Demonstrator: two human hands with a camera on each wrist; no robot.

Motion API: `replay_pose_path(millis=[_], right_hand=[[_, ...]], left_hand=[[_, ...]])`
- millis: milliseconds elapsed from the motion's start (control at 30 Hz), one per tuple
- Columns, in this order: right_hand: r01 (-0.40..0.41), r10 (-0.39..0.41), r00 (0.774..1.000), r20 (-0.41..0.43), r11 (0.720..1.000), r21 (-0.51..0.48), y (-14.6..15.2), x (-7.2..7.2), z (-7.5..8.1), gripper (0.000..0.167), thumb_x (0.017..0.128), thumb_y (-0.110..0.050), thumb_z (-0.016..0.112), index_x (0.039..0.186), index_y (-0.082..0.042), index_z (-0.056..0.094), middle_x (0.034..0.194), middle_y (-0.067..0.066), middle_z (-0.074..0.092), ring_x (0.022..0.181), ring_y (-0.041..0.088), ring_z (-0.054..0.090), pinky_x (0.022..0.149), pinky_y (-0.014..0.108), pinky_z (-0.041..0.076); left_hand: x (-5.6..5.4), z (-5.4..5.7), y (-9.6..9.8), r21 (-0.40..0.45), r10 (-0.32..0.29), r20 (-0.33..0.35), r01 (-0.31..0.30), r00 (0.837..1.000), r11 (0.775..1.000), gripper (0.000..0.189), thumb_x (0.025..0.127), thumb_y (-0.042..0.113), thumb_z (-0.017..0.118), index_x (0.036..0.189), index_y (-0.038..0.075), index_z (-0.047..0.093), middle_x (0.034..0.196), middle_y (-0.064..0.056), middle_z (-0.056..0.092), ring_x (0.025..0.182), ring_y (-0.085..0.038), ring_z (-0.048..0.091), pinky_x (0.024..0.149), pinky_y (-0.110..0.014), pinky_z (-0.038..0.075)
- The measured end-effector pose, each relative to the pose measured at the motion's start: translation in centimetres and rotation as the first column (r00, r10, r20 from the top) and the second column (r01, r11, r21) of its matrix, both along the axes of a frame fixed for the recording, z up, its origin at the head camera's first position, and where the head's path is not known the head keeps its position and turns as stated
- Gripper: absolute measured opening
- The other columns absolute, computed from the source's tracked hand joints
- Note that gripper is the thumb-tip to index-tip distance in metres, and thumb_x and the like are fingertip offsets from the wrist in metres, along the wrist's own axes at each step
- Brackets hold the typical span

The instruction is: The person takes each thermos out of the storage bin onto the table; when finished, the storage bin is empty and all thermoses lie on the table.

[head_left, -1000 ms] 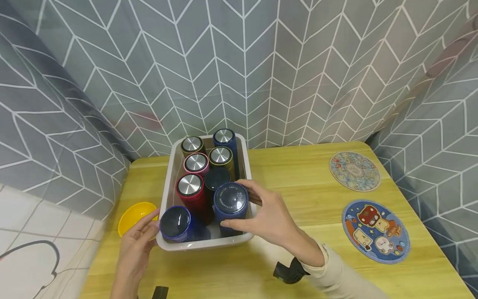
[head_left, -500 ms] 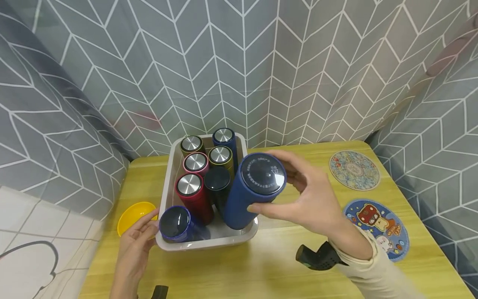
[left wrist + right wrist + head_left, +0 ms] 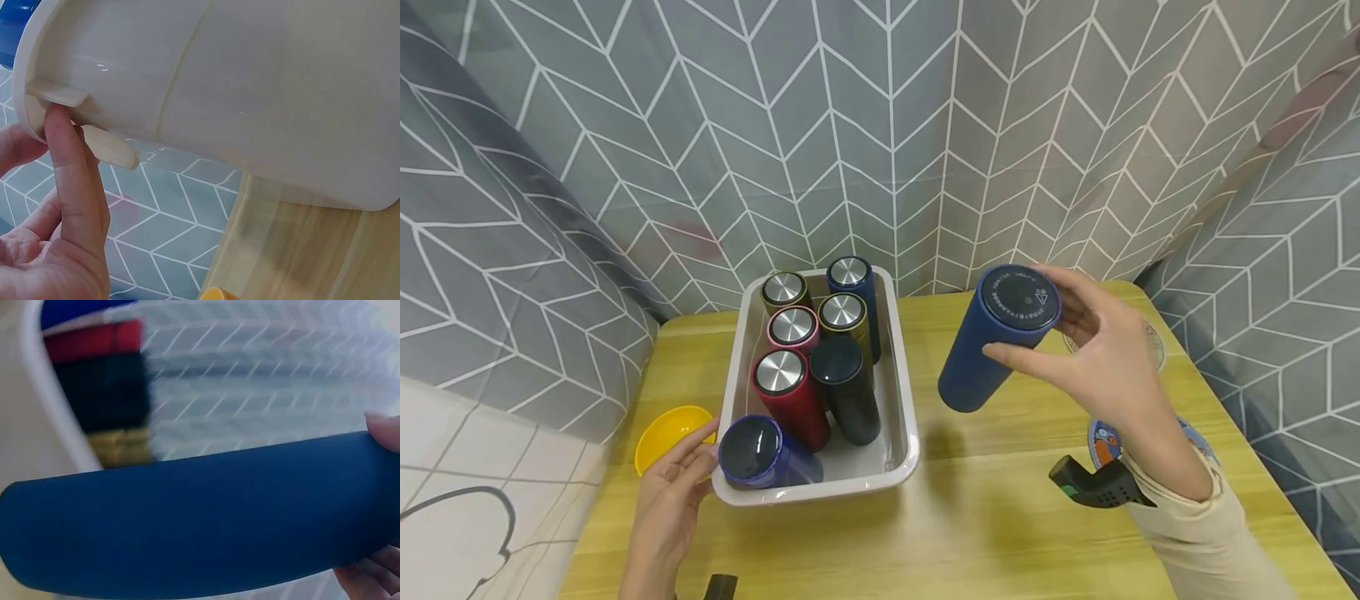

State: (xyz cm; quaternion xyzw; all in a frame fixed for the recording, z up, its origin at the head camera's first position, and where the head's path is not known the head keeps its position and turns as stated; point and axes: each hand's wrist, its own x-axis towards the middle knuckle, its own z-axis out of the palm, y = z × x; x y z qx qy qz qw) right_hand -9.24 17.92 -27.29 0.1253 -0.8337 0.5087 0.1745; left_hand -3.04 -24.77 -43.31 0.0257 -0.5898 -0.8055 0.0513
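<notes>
My right hand (image 3: 1097, 350) grips a dark blue thermos bottle (image 3: 981, 350) near its upper end, thumb in front and fingers behind. The bottle hangs tilted over the table, right of the white bin (image 3: 904, 400), with its black printed round end facing up. In the right wrist view, the smooth blue side of the bottle (image 3: 200, 519) stretches across, fingers and thumb at its right end. My left hand (image 3: 673, 483) holds the bin's left rim; in the left wrist view its fingers (image 3: 69, 169) hook under a tab below the lip.
Several bottles stand in the bin, among them a red one (image 3: 790, 400), a black one (image 3: 853, 400) and a bright blue one (image 3: 767, 454). A yellow bowl (image 3: 670, 429) sits left of it. Two round mats (image 3: 1153, 346) (image 3: 1105, 442) lie at right, partly behind my right arm.
My right hand has lifted the dark blue bottle out of the bin's front right corner and carried it right, over the table. My left hand has stayed on the rim.
</notes>
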Motion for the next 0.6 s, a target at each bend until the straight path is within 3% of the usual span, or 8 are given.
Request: replay_pose_path(millis=[100, 200, 333, 433, 600], right_hand=[[0.071, -0.074, 0.994, 0.084, 0.997, 0.036, 1.2, -1.9, -2.3, 0.073, 0.071, -0.014, 0.091, 0.136, -0.014, 0.06, 0.11, -0.017, 0.067, 0.095, -0.01, 0.066, 0.087, 0.004, 0.052], [0.144, -0.154, 0.98, 0.126, 0.986, 0.081, 2.4, -3.8, -4.8, 0.07, 0.074, -0.025, 0.09, 0.137, -0.015, 0.06, 0.116, -0.005, 0.07, 0.097, -0.014, 0.063, 0.089, 0.004, 0.051], [0.253, -0.272, 0.948, 0.164, 0.959, 0.129, 3.9, -6.0, -7.5, 0.075, 0.078, -0.038, 0.086, 0.142, -0.015, 0.055, 0.13, 0.011, 0.069, 0.109, 0.005, 0.069, 0.098, 0.019, 0.056], [0.331, -0.34, 0.925, 0.167, 0.94, 0.08, 5.3, -7.6, -9.5, 0.078, 0.079, -0.038, 0.085, 0.145, -0.016, 0.052, 0.133, 0.012, 0.067, 0.118, 0.021, 0.067, 0.1, 0.025, 0.056], [0.427, -0.419, 0.901, 0.111, 0.903, -0.055, 7.4, -9.7, -12.1, 0.071, 0.077, -0.031, 0.087, 0.14, -0.02, 0.056, 0.129, 0.007, 0.067, 0.111, 0.002, 0.064, 0.099, 0.014, 0.052]], left_hand=[[0.0, 0.1, -0.1, -0.007, 0.001, -0.01, -0.001, 1.0, 1.0, 0.046, 0.095, -0.016, 0.045, 0.124, 0.009, 0.07, 0.087, 0.002, 0.073, 0.075, -0.009, 0.066, 0.062, -0.024, 0.058], [0.1, 0.3, -0.1, -0.028, 0.011, 0.008, -0.011, 1.0, 1.0, 0.046, 0.094, -0.016, 0.046, 0.124, 0.01, 0.071, 0.086, 0.003, 0.072, 0.074, -0.008, 0.066, 0.061, -0.023, 0.058], [0.2, 0.3, 0.0, -0.034, 0.015, 0.026, -0.014, 1.0, 0.999, 0.046, 0.095, -0.015, 0.047, 0.124, 0.011, 0.071, 0.085, 0.004, 0.071, 0.075, -0.007, 0.066, 0.062, -0.023, 0.058], [0.2, 0.1, 0.0, -0.023, 0.007, 0.008, -0.007, 1.0, 1.0, 0.045, 0.095, -0.015, 0.046, 0.125, 0.009, 0.07, 0.086, 0.004, 0.071, 0.075, -0.007, 0.065, 0.062, -0.022, 0.058], [0.1, 0.0, 0.1, -0.013, -0.009, -0.022, 0.008, 1.0, 1.0, 0.044, 0.096, -0.014, 0.045, 0.126, 0.008, 0.069, 0.087, 0.003, 0.07, 0.075, -0.008, 0.065, 0.063, -0.021, 0.057]])
